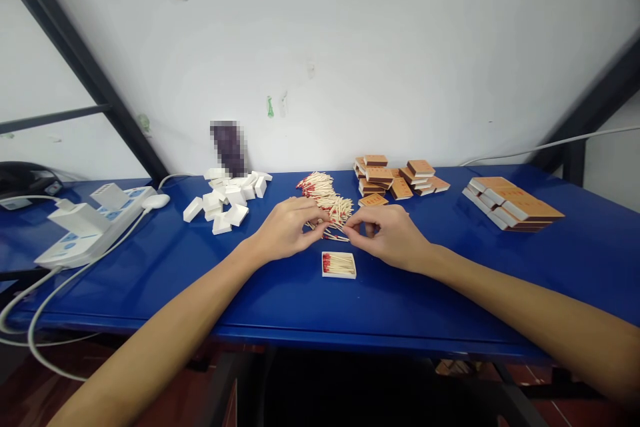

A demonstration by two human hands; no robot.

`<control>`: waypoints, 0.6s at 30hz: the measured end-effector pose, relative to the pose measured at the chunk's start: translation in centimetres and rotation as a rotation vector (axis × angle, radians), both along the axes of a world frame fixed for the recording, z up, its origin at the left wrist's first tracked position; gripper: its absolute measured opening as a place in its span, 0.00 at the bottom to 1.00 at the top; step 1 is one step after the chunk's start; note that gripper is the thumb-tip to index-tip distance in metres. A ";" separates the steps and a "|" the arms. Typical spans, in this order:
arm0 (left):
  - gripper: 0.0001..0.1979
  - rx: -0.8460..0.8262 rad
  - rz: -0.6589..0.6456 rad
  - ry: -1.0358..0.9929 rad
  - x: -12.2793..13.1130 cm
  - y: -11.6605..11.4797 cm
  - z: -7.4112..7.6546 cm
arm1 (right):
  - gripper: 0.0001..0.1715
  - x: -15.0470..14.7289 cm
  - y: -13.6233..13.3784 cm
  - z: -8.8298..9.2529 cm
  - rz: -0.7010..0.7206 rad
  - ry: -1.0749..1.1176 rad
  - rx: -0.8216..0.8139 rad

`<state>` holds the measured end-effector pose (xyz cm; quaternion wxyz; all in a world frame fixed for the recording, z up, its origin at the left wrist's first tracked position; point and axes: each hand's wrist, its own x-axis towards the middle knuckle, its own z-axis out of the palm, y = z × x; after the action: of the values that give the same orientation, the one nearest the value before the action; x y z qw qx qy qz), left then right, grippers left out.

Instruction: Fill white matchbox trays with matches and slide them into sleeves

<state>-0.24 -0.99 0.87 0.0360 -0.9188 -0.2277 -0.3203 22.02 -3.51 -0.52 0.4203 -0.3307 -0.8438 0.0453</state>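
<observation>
My left hand [286, 230] is pinched at the near edge of a heap of red-tipped wooden matches [334, 203], with match heads at its fingertips. Facing it from the other side, my right hand [393, 233] has thumb and forefinger closed on the other ends of a few matches. Just in front of both hands lies a white matchbox tray [339, 275], holding a layer of matches with their red heads to the left. The fingers partly cover the matches they grip.
Several empty white trays [236, 196] lie in a loose pile at left. Brown matchbox sleeves [379, 175] are heaped behind my right hand. Stacked matchboxes [515, 203] stand farther right. A power strip [83, 238] with chargers and cables occupies the blue table's [280, 303] left end.
</observation>
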 end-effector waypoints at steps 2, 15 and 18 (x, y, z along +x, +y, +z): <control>0.08 -0.001 0.010 0.014 0.0 0.0 0.0 | 0.10 0.0 0.0 0.1 0.011 0.012 -0.020; 0.08 -0.034 0.032 0.041 -0.3 -0.3 0.2 | 0.10 0.3 0.2 0.1 -0.035 0.032 -0.093; 0.08 -0.049 0.037 0.048 -0.2 -0.3 0.3 | 0.11 0.4 0.3 0.1 -0.040 0.028 -0.090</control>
<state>-0.48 -1.34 1.16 0.0251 -0.9225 -0.2515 -0.2919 22.43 -3.19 -0.41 0.4175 -0.3653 -0.8282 0.0792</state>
